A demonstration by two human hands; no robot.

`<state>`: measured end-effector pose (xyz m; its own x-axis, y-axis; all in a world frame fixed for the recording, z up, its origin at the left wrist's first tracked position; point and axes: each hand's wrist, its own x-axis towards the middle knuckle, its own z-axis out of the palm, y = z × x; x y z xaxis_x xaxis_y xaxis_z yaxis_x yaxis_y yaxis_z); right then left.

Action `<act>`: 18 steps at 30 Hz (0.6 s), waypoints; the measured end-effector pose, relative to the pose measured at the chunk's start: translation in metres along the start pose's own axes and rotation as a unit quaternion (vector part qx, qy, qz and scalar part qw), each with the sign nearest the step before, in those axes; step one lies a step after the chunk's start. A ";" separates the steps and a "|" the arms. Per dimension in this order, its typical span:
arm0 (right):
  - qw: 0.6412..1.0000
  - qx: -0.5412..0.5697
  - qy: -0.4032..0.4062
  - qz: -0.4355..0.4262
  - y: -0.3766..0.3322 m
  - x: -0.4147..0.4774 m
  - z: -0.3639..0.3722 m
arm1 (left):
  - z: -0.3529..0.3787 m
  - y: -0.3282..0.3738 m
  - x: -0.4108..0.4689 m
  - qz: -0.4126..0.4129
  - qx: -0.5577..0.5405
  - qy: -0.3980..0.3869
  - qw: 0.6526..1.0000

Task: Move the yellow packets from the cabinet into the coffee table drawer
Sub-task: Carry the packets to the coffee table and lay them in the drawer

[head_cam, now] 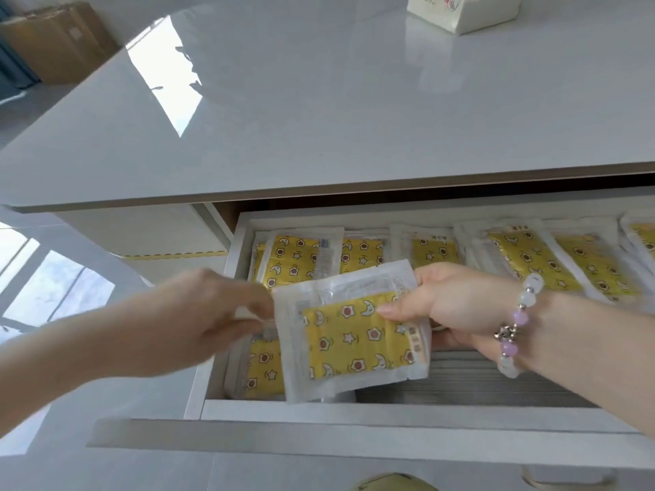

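I have the packet held over the front left part of the open drawer, slightly tilted and not yet laid down. My right hand grips its right edge, thumb on the yellow printed face and the other fingers curled underneath, which keeps the thin, floppy sleeve flat. My left hand is blurred, but as far as I can read it, thumb and fingertips pinch the packet's left edge. I judge that two hands are there to steer it squarely into a gap and keep it from folding. The drawer is already well stocked. More packets with the same yellow star-and-moon print lie overlapping in a row along the back, and at least one more lies at the front left, under the one I hold. A grey stack fills the front right; I cannot tell what it is. A beaded bracelet sits on my right wrist and could snag a packet edge on the way out. On the glossy white bench above the drawer stands a pale carton, and a cardboard box sits on the floor beyond. The cabinet is not in view.
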<state>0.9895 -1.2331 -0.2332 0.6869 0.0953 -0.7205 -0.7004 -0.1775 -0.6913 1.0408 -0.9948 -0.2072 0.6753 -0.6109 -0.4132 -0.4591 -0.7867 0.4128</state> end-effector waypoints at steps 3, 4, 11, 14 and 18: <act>0.999 -0.016 -0.017 -0.026 -0.004 0.007 0.012 | -0.015 0.002 0.005 -0.003 -0.230 0.068 0.971; 0.999 -0.012 -0.028 -0.026 -0.005 0.009 0.017 | -0.014 -0.001 0.008 -0.022 -0.253 0.073 0.965; 0.995 -0.002 -0.080 0.059 0.009 0.021 0.041 | 0.021 -0.004 0.013 -0.097 -0.046 0.088 0.990; 0.989 -0.119 -0.064 0.065 0.012 0.030 0.046 | 0.035 -0.006 0.008 -0.034 0.028 0.068 0.997; 0.976 -0.213 -0.033 0.002 0.014 0.040 0.055 | 0.036 -0.016 0.006 0.037 0.130 0.065 0.989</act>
<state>0.9961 -1.1776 -0.2749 0.6602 0.1550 -0.7350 -0.5489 -0.5684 -0.6129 1.0316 -0.9896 -0.2454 0.6949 -0.6647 -0.2744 -0.6321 -0.7465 0.2076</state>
